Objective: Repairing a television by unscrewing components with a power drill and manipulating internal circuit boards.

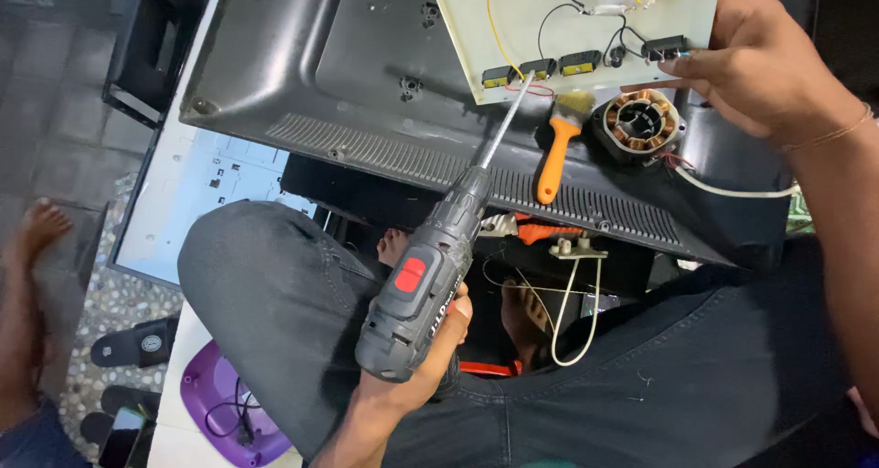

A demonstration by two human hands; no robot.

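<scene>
The left hand [417,376] has its grip closed around the handle of a grey drill [426,280] with a red patch on its side; the drill lies over the person's lap, its long axis running from seven o'clock up to one o'clock; its thin bit [504,125] points toward one o'clock, the tip touching a small black-and-yellow block at the lower edge of a cream panel [513,19]; the right hand [760,65] has its grip closed on the panel's right edge at two o'clock, fingers pinching beside another black block; yellow and black wires cross the panel; just below it, at twelve o'clock from the drill, lie an orange-handled brush [557,152] and a round copper-wound coil [641,125], both resting on a dark grey casing [302,65].
</scene>
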